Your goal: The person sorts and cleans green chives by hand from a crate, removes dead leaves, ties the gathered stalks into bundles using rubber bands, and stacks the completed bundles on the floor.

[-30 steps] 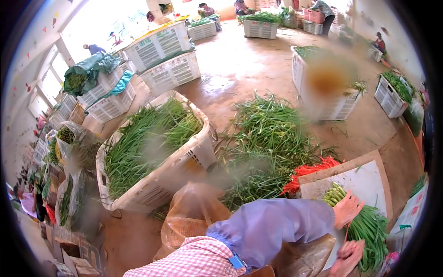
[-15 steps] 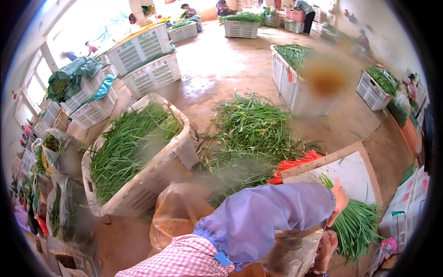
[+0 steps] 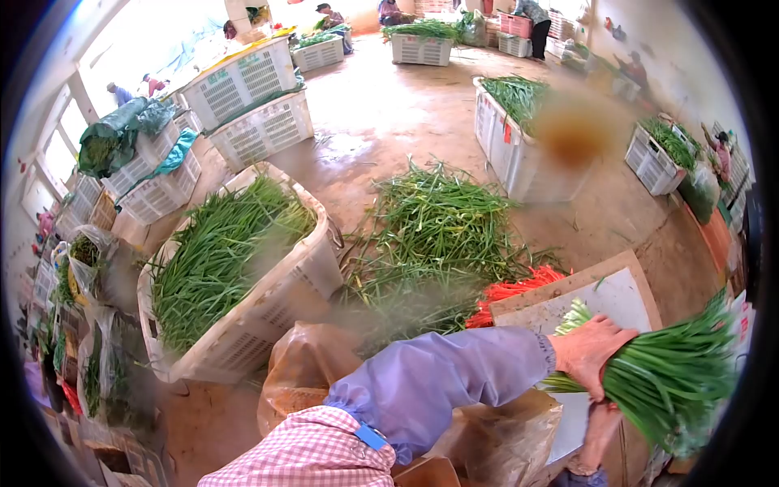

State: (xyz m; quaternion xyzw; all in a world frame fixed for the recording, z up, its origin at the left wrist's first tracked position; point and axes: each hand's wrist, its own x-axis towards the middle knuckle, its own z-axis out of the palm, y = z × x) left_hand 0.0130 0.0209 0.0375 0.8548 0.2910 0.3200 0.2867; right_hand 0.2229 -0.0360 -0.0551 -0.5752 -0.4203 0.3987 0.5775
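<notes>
A thick bunch of chives lies across the board at the right, its pale stem ends toward the left and its green leaves fanning right. My left hand, reaching over in a purple oversleeve, is closed round the stems from above. Below it, my right hand grips the bunch from underneath, with its fingers partly hidden. Under the stems is a white-topped board with a brown edge. Red ties are heaped just beyond the board.
Loose chives are piled on the floor ahead. A large white crate full of them stands left, and another crate stands beyond the pile. A brown plastic bag is near my left arm. Stacked crates and several people occupy the background.
The bunch has swung up from hanging down at the right to lying sideways, leaves pointing right. My left hand has closed over its stems, and my right hand has shifted slightly right.
</notes>
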